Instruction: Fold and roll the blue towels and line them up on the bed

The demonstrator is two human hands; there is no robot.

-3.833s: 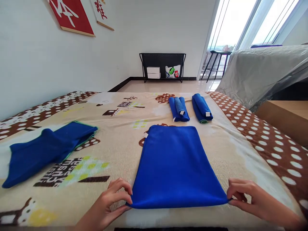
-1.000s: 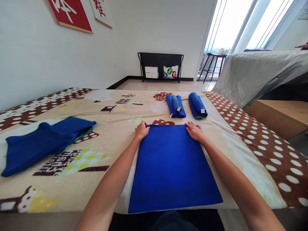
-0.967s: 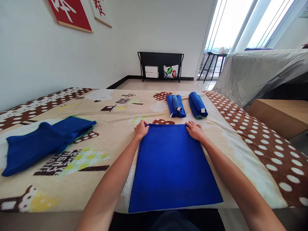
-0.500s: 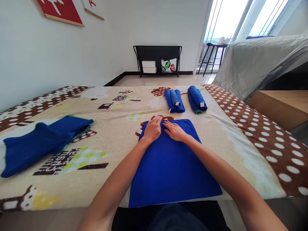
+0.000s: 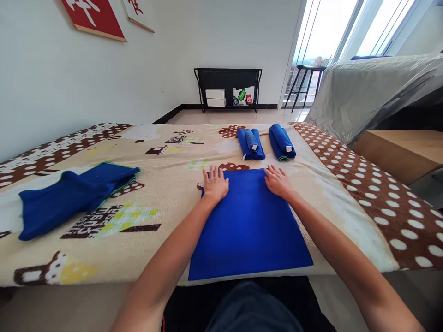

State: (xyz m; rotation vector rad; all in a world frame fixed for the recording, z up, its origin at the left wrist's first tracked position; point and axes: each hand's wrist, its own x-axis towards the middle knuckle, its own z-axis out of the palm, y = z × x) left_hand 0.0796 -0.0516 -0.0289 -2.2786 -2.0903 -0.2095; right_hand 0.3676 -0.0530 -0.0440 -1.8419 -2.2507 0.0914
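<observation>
A blue towel (image 5: pixel 249 226) lies spread flat on the patterned blanket (image 5: pixel 166 180), close to the near edge. On its far left corner rests my left hand (image 5: pixel 215 184), palm down with the fingers apart. My right hand (image 5: pixel 278 180) presses on the far right corner in the same flat way. Neither hand grips the cloth. Beyond them lie rolled blue towels (image 5: pixel 251 144) side by side, and a thicker rolled towel (image 5: pixel 282 142) with a white tag sits to their right. Another blue towel (image 5: pixel 76 196), green-edged and crumpled, lies at the left.
A cardboard box (image 5: pixel 398 152) stands past the blanket's right edge, near a plastic-covered piece of furniture (image 5: pixel 367 87). A black rack (image 5: pixel 228 78) with white boxes stands against the far wall. A dark stool (image 5: pixel 306 83) is by the window.
My hands have moved apart along the towel's far edge, from near its middle out to the two corners. The view has shifted slightly.
</observation>
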